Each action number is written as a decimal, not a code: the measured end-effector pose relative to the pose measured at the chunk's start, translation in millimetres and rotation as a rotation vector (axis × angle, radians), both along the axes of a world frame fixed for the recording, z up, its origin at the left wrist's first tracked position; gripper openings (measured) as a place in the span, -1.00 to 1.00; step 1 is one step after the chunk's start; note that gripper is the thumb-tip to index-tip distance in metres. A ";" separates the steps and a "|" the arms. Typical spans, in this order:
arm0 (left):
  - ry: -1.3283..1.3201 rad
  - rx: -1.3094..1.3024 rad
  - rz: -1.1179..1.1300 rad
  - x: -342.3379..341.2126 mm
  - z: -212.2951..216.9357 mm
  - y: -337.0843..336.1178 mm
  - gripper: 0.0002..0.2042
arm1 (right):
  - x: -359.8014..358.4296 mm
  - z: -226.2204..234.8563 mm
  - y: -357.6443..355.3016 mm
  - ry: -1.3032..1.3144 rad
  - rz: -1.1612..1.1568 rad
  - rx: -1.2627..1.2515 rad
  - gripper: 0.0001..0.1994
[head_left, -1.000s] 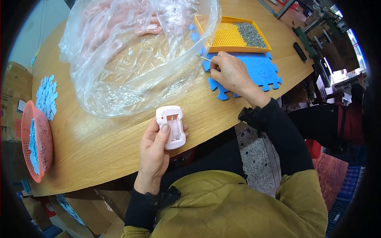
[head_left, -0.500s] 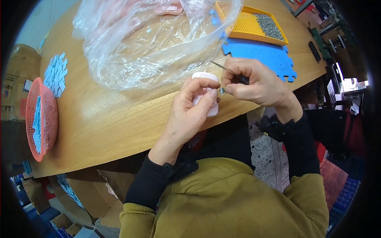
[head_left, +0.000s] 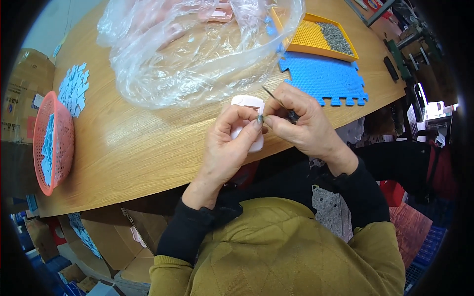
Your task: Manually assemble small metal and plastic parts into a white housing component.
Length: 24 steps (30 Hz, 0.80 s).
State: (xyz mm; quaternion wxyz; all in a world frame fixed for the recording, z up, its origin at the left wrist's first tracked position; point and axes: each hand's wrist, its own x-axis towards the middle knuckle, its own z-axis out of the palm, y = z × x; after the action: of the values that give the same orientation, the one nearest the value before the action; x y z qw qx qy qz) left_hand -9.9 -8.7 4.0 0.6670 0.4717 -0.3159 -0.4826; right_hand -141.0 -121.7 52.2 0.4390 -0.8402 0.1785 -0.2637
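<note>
My left hand point(head_left: 224, 140) is closed around a small, pale pink-white plastic casing point(head_left: 248, 102) with a cut-out near its upper end. Its thumb and forefinger meet at a tiny greenish, shiny part point(head_left: 260, 119) whose kind I cannot make out. On the other side of that part, my right hand point(head_left: 308, 126) touches it with thumb and fingertip. A thin tool with a dark shaft point(head_left: 272, 93) and a black handle point(head_left: 293, 117) is tucked in the right hand, its tip pointing up and left. Fingers hide most of the casing's middle.
A clear plastic bag point(head_left: 163, 74) with pink casings lies beyond my hands. Small metal pieces fill part of a yellow tray point(head_left: 316, 48) by a blue foam mat point(head_left: 326, 76). At left, a pink basket point(head_left: 64, 143) holds light-blue pieces, with a pile point(head_left: 74, 89) beside it.
My right hand has moved left and closer to the left hand, bringing the small greenish part against the casing. The casing has shifted slightly left and turned, showing its cut-out.
</note>
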 end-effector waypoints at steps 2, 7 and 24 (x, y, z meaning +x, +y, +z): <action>-0.088 0.020 0.001 8.0 -0.7 4.5 -0.98 | -0.3 10.6 -1.4 0.144 0.058 0.207 -0.90; -0.681 -0.022 -0.039 10.5 18.9 4.2 -0.92 | -0.9 14.9 -14.2 0.205 0.220 -0.114 -0.86; 0.384 -0.005 -0.223 4.7 9.0 18.2 -0.30 | 5.3 6.7 -6.2 0.133 0.106 -0.324 -0.90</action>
State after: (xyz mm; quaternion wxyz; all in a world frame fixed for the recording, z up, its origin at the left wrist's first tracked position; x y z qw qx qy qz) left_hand -5.2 9.4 13.0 0.6587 0.3316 -0.2346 -0.6333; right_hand -135.7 -127.9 58.9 0.2986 -0.9237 0.1178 -0.2091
